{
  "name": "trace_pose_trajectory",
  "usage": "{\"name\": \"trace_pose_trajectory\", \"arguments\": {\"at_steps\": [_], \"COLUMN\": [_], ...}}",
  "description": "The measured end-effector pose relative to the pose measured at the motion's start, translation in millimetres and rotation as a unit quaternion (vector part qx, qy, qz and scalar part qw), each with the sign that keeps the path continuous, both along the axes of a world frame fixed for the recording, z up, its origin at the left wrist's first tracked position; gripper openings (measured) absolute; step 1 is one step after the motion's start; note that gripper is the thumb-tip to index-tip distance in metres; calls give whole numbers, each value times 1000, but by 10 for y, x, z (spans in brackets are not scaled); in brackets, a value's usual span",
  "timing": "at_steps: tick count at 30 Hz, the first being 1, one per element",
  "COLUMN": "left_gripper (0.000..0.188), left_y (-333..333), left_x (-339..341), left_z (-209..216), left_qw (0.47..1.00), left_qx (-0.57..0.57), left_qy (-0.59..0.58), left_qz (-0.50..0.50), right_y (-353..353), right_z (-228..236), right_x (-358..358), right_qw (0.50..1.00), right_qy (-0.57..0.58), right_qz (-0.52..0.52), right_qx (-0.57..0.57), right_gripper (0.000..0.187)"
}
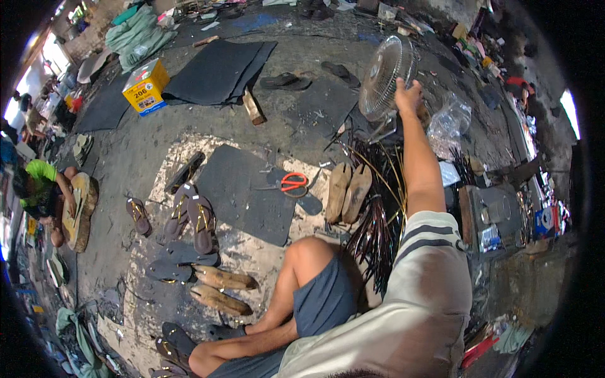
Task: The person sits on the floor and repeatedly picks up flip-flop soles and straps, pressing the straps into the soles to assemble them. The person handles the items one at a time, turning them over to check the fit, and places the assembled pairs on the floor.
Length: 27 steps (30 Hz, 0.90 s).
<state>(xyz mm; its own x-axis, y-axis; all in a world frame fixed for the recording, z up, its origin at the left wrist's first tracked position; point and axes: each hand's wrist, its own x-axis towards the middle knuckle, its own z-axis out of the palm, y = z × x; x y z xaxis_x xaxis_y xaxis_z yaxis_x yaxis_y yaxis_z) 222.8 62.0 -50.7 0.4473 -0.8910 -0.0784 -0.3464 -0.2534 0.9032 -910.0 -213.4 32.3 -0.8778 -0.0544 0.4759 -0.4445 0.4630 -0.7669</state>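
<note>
My right arm is stretched far out, and my right hand (408, 97) is at the rim of a round fan (380, 79) with a wire cage. Its fingers look closed on the cage edge, though the fan partly hides the grip. My left hand is out of the picture. Below the fan hangs a bundle of dark, shiny strips (372, 236). Beside the strips stand two wooden shoe lasts (348, 192). Orange-handled scissors (293, 184) rest by a dark rubber sheet (242, 189) in front of my bent knee.
Sandals (201, 223) and another pair of wooden lasts (220, 299) lie to the left. Farther off are a yellow box (146, 88), black sheets (217, 69) and a clear plastic bag (450, 123). A person in a green shirt (41, 179) works at the far left.
</note>
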Motion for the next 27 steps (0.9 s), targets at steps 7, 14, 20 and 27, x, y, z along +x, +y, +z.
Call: {"name": "trace_pose_trajectory", "arguments": {"at_steps": [7, 14, 20, 27], "left_gripper": [42, 45, 45, 65], "left_y": [-241, -151, -593, -430], "left_x": [366, -380, -1347, -451], "left_z": [-132, 645, 1222, 563], "left_qw": [969, 955, 941, 960], "left_qx": [-117, 193, 216, 195], "left_qy": [-18, -8, -23, 41], "left_qz": [-217, 224, 258, 198], "right_y": [1, -797, -472, 292], "right_z": [40, 156, 57, 102], "right_x": [-446, -271, -287, -509], "right_qw": [993, 988, 982, 961], "right_qy": [-47, -76, -46, 142], "right_qz": [-41, -54, -53, 166], "right_qx": [98, 120, 176, 168], "right_gripper": [139, 145, 128, 120]}}
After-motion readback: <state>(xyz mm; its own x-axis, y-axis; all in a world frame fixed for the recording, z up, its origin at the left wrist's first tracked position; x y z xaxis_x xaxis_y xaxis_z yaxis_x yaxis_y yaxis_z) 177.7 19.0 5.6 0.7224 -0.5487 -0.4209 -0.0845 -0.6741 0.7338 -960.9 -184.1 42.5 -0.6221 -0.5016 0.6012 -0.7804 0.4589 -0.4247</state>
